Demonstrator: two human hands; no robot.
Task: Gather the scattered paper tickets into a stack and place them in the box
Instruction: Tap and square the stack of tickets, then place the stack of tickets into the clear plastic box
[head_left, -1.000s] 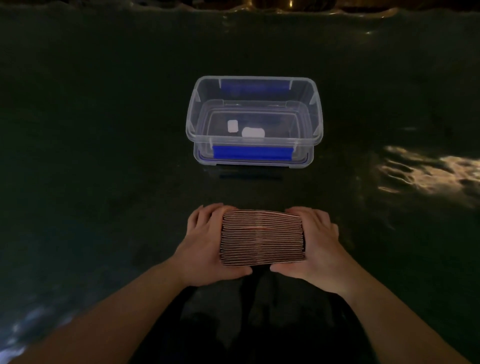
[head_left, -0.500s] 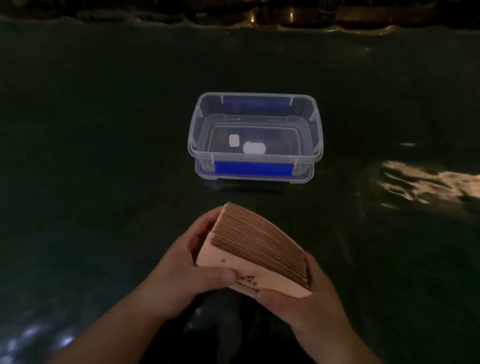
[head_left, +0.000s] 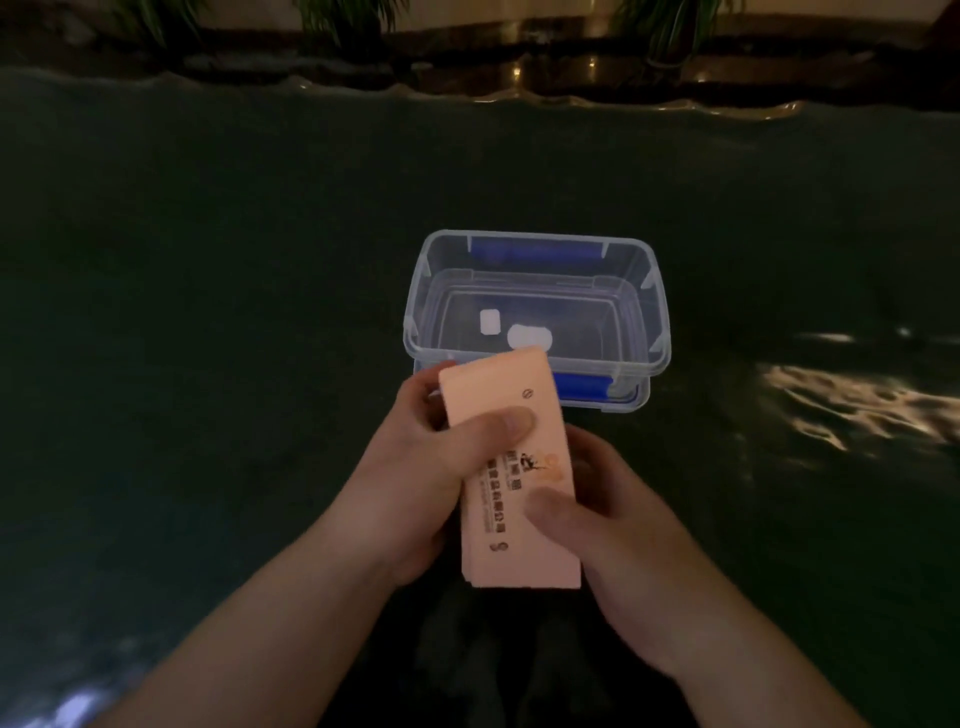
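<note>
A thick stack of pink paper tickets (head_left: 511, 467) with dark printed text is held flat, face up, above the dark table. My left hand (head_left: 415, 478) grips its left side, thumb lying across the top ticket. My right hand (head_left: 602, 514) holds the right side, thumb on the lower part of the top ticket. The stack's far end overlaps the near rim of the clear plastic box (head_left: 660, 332), which has blue clips and stands open just beyond my hands. Two small white labels show on the box's bottom.
The dark table (head_left: 208, 364) is covered in a glossy, rippled sheet that reflects light at the right (head_left: 852, 400). The table's far edge runs along the top, with plants and a dim floor behind it.
The stack has turned from standing on edge to lying flat with its printed face up, and has risen toward the box. The camera view has shifted so the box sits lower and nearer.
</note>
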